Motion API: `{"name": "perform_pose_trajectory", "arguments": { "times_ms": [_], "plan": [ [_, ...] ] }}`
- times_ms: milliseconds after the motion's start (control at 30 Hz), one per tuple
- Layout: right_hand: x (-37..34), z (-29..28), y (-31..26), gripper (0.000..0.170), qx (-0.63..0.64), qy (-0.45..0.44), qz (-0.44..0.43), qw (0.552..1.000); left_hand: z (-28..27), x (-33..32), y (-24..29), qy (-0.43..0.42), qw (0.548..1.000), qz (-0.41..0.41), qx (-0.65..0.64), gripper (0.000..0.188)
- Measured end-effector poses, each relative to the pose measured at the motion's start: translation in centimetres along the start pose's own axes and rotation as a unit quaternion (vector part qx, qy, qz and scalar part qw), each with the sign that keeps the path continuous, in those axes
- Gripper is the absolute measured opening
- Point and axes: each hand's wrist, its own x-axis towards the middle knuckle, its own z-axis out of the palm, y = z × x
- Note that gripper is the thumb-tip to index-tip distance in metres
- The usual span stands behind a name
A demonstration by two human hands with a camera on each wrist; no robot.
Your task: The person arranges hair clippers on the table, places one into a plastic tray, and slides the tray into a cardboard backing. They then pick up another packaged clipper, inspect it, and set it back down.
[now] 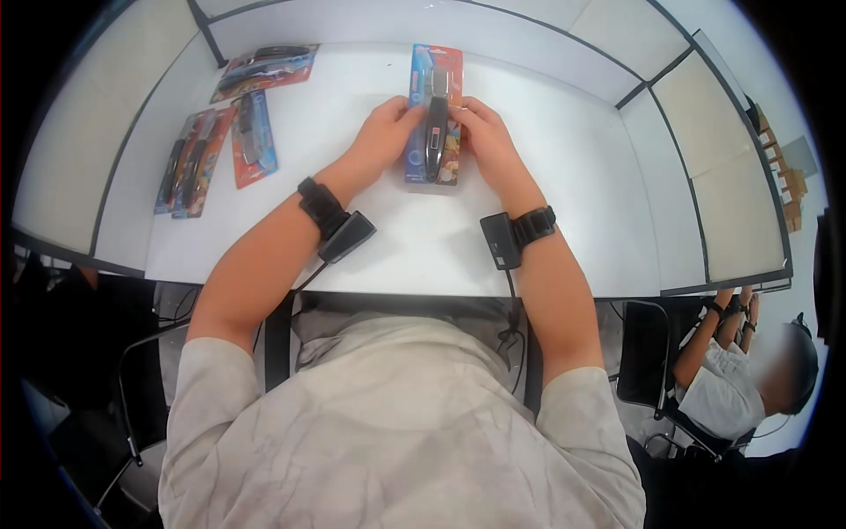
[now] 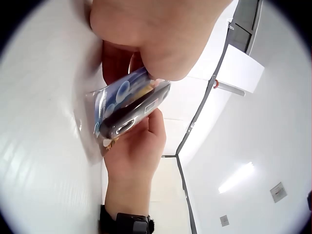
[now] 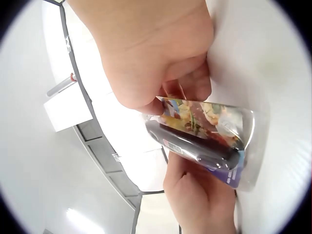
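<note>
In the head view, a blister pack (image 1: 434, 123) stands lengthwise before me on the white table, its card blue on the left and red with food pictures on the right. Under the clear plastic is a kitchen tool with a black handle (image 1: 434, 145) and a shiny metal head pointing away from me. My left hand (image 1: 388, 134) pinches the pack's left edge, and my right hand (image 1: 491, 139) pinches the right edge. Both wrist views show the pack (image 3: 204, 122) tilted, with its near end close to the table. The left fingertips are partly hidden behind the pack.
On the left of the table (image 1: 352, 256) lie several similar packs: one pile (image 1: 264, 70) at the back, a single pack (image 1: 254, 141) and another group (image 1: 194, 163). Low white panels (image 1: 423, 31) enclose the table. Another person (image 1: 740, 379) sits at the far right.
</note>
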Motion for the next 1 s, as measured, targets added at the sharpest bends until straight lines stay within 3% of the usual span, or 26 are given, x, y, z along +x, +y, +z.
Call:
{"name": "perform_pose_trajectory", "arguments": {
  "times_ms": [1000],
  "plan": [
    [-0.20, 0.10, -0.22, 0.028, 0.002, -0.004, -0.001, 1.000, 0.34, 0.04, -0.11, 0.011, 0.999, 0.003, -0.035, 0.030]
  ]
}}
